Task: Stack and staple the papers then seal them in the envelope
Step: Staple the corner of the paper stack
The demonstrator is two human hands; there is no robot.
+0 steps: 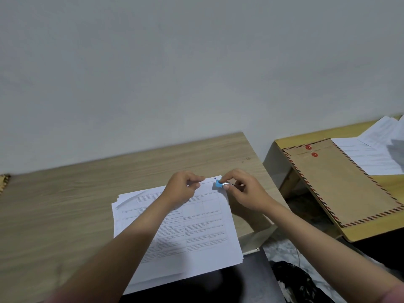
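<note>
While the stack of papers (175, 232) lies flat on the wooden tabletop (65, 204), both hands work at its far edge. Its sheets are slightly fanned at the left side, and its near edge overlaps a dark flat object (218, 287) at the front of the tabletop. The left hand (182, 189) rests on the far part of the stack, its fingers curled and pinching the top edge of the sheets. Just to the right of that hand, at the stack's far right corner, the right hand (242, 191) grips a small blue stapler (219, 184) between thumb and fingers, the blue end sitting over the corner of the papers. Well to the right of the stack, on a separate yellowish table (371, 228), lies a brown envelope (341, 182) with a red-and-dark striped border and two red string buttons near its far end; its flap looks folded shut. More loose white sheets (371, 154) lie beyond the envelope, touching its right edge. Between the two tables, right of the stack, a patch of floor (282, 250) shows.
</note>
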